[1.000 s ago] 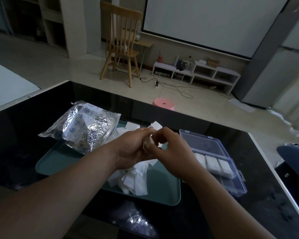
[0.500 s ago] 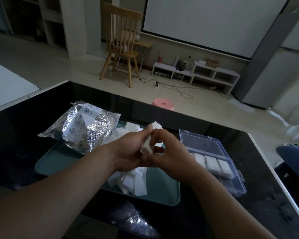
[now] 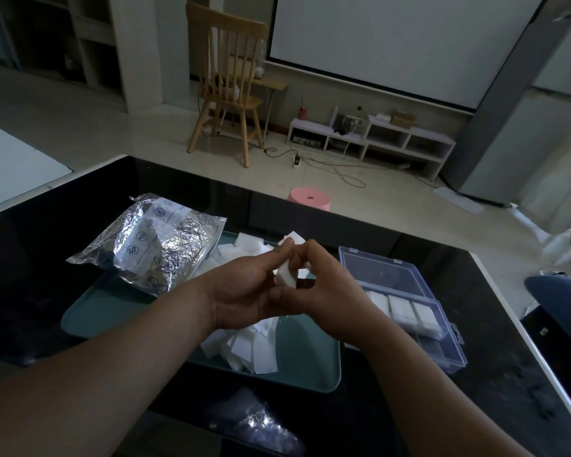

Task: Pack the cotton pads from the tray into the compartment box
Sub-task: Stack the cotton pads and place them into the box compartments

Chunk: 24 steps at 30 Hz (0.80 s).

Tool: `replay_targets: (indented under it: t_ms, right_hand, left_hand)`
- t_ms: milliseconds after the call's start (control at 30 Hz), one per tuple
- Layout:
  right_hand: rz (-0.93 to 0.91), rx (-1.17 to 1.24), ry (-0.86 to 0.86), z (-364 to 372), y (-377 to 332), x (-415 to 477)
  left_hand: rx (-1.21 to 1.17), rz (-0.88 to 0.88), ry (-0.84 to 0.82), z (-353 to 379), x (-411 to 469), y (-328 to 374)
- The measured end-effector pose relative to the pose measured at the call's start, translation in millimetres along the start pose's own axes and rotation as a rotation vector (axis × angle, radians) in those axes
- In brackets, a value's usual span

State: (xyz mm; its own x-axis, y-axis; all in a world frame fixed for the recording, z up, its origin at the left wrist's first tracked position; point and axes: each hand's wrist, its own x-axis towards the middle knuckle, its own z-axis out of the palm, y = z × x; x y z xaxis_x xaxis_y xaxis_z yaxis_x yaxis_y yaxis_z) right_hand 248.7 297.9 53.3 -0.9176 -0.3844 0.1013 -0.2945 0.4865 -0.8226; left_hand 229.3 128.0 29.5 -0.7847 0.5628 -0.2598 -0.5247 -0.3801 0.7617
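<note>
Both the left hand point(image 3: 241, 291) and right hand point(image 3: 330, 298) pinch a white cotton-pad stack point(image 3: 285, 275) over the teal plastic tray point(image 3: 307, 361) (clear compartment box point(image 3: 445, 352) at 3 o'clock); slackening could scatter it.

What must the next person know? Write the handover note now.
Hands: left hand and right hand both pinch one cotton pad above the tray.
Heaped loose pads lie on the tray; a foil bag rests on its left end.
The box stands open right of the tray.
Done: at least three compartments hold pads.
To do: place the held pad, then pack the heap.
</note>
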Motion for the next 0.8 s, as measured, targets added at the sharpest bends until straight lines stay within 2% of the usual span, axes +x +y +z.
replay_targets:
  t_ms: [167,233,333,400,567,800]
  right_hand:
    - [0.016,0.023,-0.014,-5,2,2]
    - [0.022,-0.044,0.115,-8,9,7]
    - [0.127,-0.09,0.352,-12,18,17]
    - [0.187,-0.172,0.4,-12,26,20]
    - [0.234,-0.454,0.206,1,47,27]
    - [0.301,-0.661,-0.016,23,58,41]
  left_hand:
    - [-0.006,0.02,0.002,-2,-5,5]
    - [-0.054,0.061,0.098,-1,-5,8]
    - [-0.141,0.145,0.306,-5,-4,15]
    - [-0.186,0.186,0.379,-10,-5,19]
    - [-0.183,0.171,0.458,-17,-3,21]
    - [-0.155,0.146,0.536,-20,2,20]
